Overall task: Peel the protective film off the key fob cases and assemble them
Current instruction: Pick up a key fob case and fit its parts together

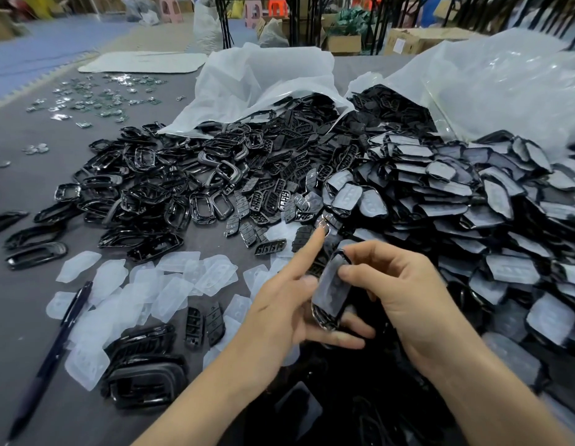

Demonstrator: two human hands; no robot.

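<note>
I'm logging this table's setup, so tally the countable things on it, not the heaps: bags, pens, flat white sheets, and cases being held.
Bags: 2
Pen: 1
White sheet: 1
Case being held: 1
Total: 5

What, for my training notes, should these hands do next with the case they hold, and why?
Probably pick at the film's edge at the top of the key fob case with the right hand and start peeling: its face still looks cloudy with film, and the left hand supports it from beneath.
</note>
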